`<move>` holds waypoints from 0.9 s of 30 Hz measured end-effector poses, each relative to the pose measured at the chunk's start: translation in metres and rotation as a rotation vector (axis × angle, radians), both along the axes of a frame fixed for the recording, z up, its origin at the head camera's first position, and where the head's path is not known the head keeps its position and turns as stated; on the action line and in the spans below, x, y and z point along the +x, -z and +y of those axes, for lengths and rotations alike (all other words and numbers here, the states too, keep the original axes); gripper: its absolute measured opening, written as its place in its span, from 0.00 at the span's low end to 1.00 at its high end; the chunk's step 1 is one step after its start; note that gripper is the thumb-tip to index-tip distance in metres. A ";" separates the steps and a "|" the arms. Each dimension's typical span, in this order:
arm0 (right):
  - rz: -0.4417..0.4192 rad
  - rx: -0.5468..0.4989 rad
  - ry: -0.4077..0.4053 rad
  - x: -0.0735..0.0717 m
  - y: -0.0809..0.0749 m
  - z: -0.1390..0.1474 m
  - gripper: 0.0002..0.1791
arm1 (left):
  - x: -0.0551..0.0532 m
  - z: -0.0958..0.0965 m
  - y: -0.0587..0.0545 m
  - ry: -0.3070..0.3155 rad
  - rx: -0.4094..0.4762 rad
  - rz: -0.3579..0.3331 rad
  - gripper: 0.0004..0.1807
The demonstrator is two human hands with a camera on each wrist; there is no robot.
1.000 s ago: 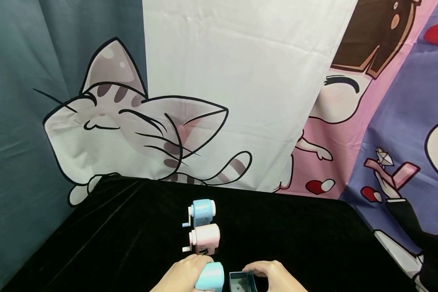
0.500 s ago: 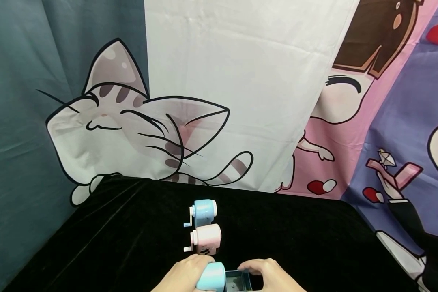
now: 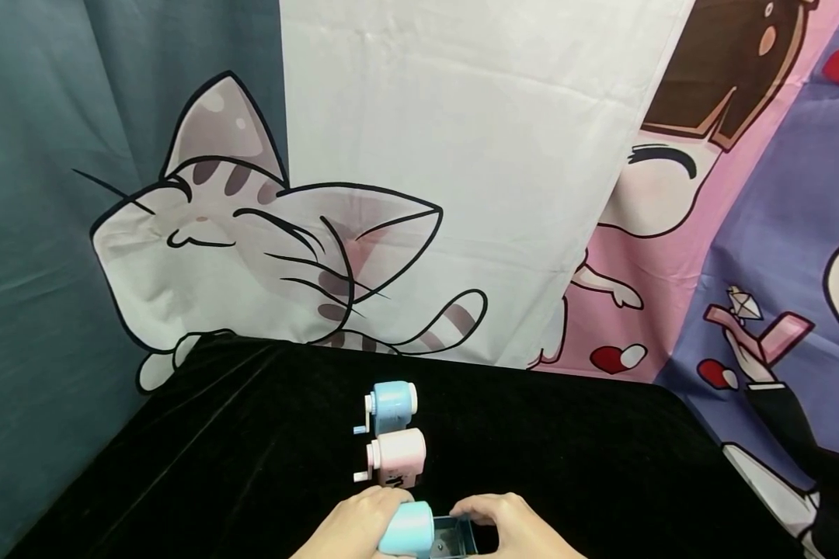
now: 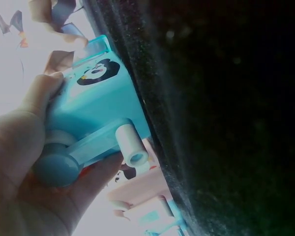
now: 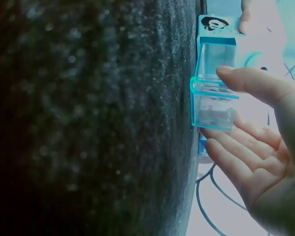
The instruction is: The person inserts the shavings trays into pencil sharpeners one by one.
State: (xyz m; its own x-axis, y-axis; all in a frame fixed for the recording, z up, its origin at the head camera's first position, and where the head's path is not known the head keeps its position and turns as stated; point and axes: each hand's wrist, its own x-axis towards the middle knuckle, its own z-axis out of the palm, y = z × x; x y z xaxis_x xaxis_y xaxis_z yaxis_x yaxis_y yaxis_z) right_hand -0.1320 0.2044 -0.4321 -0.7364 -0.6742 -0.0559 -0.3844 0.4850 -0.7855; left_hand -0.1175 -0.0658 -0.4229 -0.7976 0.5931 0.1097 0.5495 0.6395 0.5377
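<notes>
A light blue crank pencil sharpener point(image 3: 407, 529) is gripped from above by my left hand point(image 3: 356, 524). In the left wrist view its crank point(image 4: 96, 142) faces the camera, and a penguin picture point(image 4: 99, 73) shows on its side. My right hand point(image 3: 513, 528) holds the clear blue shavings drawer point(image 5: 214, 110) between thumb and fingers, the thumb point(image 5: 236, 78) lying on one side. The drawer's far end meets the sharpener's end opposite the crank, and much of the drawer sticks out.
Beyond my left hand a pink crank sharpener point(image 3: 400, 456) stands on the black cloth point(image 3: 566, 458), with a blue one point(image 3: 393, 405) just behind it. A curtain with a cartoon cat point(image 3: 217, 256) hangs at the table's back edge.
My right hand has moved left with the drawer, closing the gap to the sharpener. The left hand keeps its grip; the whole view has shifted slightly.
</notes>
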 end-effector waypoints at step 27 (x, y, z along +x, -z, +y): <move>0.034 0.008 -0.009 -0.002 0.000 -0.015 0.25 | 0.000 0.002 -0.001 -0.004 -0.023 0.021 0.30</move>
State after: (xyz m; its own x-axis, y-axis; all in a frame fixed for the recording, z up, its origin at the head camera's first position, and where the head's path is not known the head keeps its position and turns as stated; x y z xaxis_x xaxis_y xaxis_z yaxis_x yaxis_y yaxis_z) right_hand -0.1336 0.1890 -0.4318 -0.7321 -0.6802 -0.0360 -0.4152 0.4875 -0.7681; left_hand -0.1178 -0.0643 -0.4218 -0.7977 0.5924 0.1130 0.5580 0.6539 0.5109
